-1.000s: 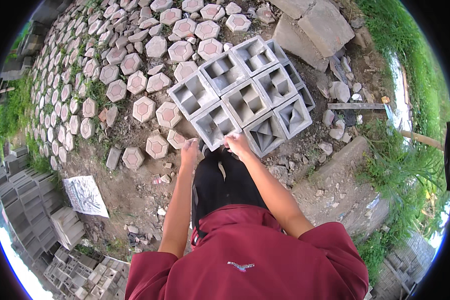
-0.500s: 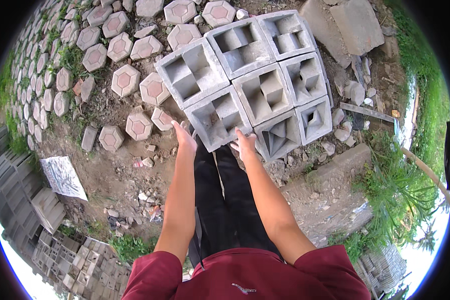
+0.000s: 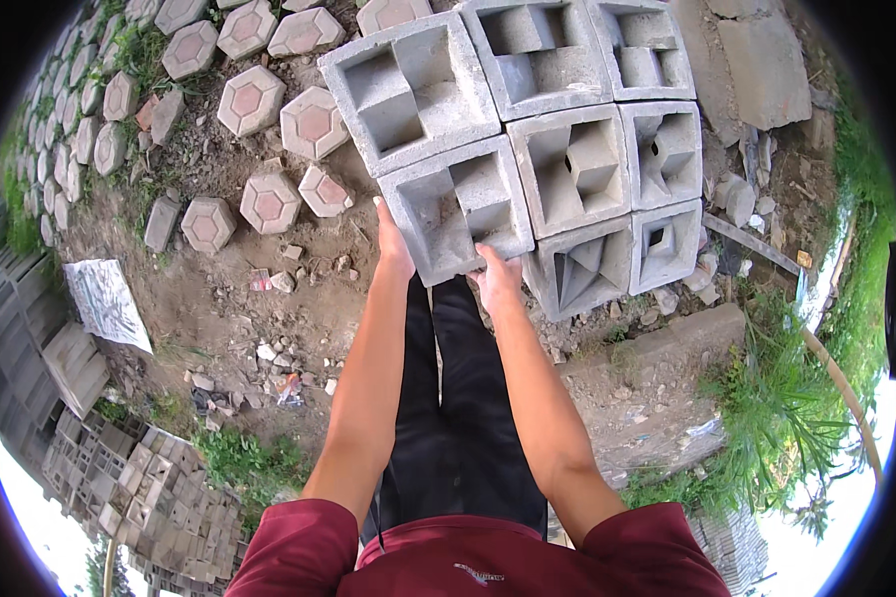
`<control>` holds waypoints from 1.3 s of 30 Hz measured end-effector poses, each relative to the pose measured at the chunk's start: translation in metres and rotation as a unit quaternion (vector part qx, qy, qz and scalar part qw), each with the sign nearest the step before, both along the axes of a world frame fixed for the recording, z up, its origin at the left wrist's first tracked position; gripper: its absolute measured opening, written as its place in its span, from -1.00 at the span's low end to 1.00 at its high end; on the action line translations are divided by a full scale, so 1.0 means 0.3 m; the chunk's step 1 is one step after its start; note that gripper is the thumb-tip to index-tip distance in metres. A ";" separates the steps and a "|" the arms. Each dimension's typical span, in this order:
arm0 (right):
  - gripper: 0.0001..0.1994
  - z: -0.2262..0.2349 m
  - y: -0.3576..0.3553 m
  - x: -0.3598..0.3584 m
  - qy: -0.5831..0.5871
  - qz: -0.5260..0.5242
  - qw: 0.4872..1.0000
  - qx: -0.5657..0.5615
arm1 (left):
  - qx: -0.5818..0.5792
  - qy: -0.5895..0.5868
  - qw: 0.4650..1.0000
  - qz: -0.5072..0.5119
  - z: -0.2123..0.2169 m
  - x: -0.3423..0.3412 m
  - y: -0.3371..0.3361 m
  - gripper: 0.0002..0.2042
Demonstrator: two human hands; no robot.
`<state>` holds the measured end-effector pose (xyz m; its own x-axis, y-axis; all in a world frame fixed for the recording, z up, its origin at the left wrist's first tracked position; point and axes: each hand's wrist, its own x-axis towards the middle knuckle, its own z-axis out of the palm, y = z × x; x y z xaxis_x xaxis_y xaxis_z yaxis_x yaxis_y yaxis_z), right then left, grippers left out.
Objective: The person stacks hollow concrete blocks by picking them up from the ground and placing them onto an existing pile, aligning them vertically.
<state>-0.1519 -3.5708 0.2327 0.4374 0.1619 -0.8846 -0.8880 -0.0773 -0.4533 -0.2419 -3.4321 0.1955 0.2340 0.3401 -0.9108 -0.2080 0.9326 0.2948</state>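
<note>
A stack of grey concrete vent blocks point(image 3: 574, 171) stands in front of me, hollow faces up. My hands are at its near left block point(image 3: 420, 205), a square one with a stepped cavity. Along that block's left side lies my left hand point(image 3: 394, 244), its thumb up against the outer wall and its other fingers mostly hidden. My right hand point(image 3: 498, 278) grips the near edge, fingers hooked over the rim. Farther left in the stack sits another vent block point(image 3: 473, 90). Close to my right hand is a block with a triangular, folded cavity point(image 3: 569, 274).
Hexagonal paving stones point(image 3: 270, 202) with pinkish centres lie in rows at the left. A whitish printed sheet point(image 3: 108, 303) rests on the dirt. Broken concrete slabs point(image 3: 764, 70) lie beyond the stack. More blocks point(image 3: 159, 488) are piled at lower left; grass point(image 3: 786, 383) grows at right.
Both hands have closed in on the near left block. My left hand, apart from it before, now touches its side. The view has shifted, and the stack appears larger and nearer.
</note>
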 end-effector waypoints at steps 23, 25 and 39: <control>-0.55 1.304 -0.131 -0.054 -0.214 0.367 0.890 0.167 | 0.091 -0.446 0.833 0.315 1.157 -0.450 -0.297 -0.18; -0.54 1.406 -0.074 -0.085 -0.267 0.420 0.846 0.193 | 0.116 -0.445 0.819 0.342 1.218 -0.487 -0.244 -0.20; -0.45 1.127 0.326 -0.736 0.088 0.287 0.838 0.455 | 0.285 -0.457 0.775 0.331 1.375 -1.146 -0.027 -0.17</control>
